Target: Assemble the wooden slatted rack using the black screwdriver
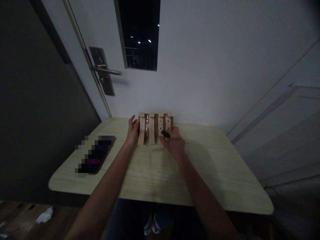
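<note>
A wooden slatted piece [151, 133] stands at the back of the table, near the door. Its pale upright strips carry small screws or holes, with shiny brown material between them. At its left edge, my left hand [132, 131] rests against the side, fingers apart and partly raised. My right hand [175, 142] is closed around a small black object [165, 134] in front of the right-hand strips. The kind of black object cannot be made out. My right fingers cover part of those strips.
The pale wood-grain table [212, 173] has rounded front corners. On its left lies a phone [100, 156], partly blurred out. Behind stands a white door [195, 76] with a metal handle [107, 71] and a dark window [140, 36]. A white scrap [45, 215] lies on the floor.
</note>
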A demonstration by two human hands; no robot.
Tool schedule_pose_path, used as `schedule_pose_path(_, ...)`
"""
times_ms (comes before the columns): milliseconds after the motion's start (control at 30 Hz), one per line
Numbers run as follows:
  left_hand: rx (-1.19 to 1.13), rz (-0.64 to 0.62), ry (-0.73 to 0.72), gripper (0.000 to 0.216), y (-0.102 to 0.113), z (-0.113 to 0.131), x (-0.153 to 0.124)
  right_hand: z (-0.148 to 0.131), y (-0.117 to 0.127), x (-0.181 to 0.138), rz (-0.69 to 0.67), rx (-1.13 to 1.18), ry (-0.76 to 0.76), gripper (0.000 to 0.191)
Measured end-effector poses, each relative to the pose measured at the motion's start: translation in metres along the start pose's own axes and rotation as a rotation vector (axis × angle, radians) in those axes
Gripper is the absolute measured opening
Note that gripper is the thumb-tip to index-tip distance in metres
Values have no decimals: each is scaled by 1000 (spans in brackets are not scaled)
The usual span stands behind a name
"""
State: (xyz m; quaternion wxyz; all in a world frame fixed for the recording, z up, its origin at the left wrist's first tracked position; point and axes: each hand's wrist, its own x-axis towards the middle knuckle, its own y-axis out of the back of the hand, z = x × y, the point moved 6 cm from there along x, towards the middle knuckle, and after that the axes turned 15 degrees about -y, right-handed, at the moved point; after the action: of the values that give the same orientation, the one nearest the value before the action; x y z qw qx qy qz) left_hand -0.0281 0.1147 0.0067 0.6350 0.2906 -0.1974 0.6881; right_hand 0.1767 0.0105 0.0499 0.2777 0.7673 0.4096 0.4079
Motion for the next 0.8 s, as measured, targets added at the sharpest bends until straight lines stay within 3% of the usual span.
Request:
schedule_pose_path(67,-170,27,153,55,-2,-10,-4,-1,3,-1,16,-27,15,32)
schedule_pose_path(133,-237,15,185,56,-5,-11,-6,-4,6,-3,46,-53,33,28)
schedule_pose_path(367,-110,31,56,52,-3,-3,-8,-16,3,-10,67,-161,19,40)
schedule_pose_path(633,25,21,-75,55,-1,5,-6,-19,-6,-11,-17,-192,-17,29)
schedule_pose_path(800,-8,18,-108,60,-2,3,-4,-19,-6,-11,-33,-218,-24,27)
